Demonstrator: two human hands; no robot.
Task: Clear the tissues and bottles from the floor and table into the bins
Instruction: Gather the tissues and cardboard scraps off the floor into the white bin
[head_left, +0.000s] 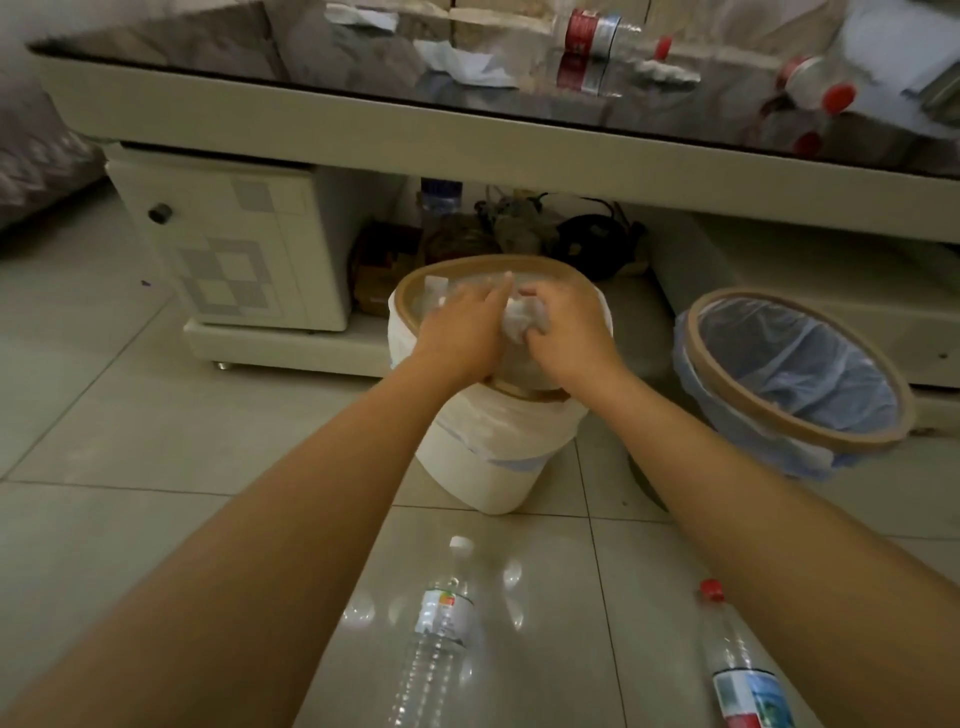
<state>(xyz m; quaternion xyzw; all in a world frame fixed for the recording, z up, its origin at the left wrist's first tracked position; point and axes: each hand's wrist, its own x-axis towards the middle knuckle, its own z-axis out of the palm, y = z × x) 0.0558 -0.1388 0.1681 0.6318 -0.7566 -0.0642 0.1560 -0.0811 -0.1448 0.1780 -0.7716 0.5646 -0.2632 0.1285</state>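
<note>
On the floor, toward its near edge, a clear bottle with a white cap lies on the tiles, cap pointing away from the camera. Behind it stands the white-lined bin, tilted, its tan rim facing the camera, just in front of the table's lower shelf.

Over this bin's mouth the left hand reaches in with fingers stretched out straight and loosely together, fingertips beside a crumpled tissue; whether they touch it cannot be told. The right hand has its fingers curled around that tissue from the right side, gripping the white wad above the bin opening.

To the right, a red-capped bottle with a blue and white label lies on the floor near its front edge, partly behind the right forearm. Farther back and right stands the blue-lined bin, also tilted toward the camera, well apart from the white-lined one.

Up on the dark glossy tabletop, toward the middle lie loose white tissues; right of them a red-labelled bottle lies on its side, and near the right edge another red-capped bottle on its side.
</note>
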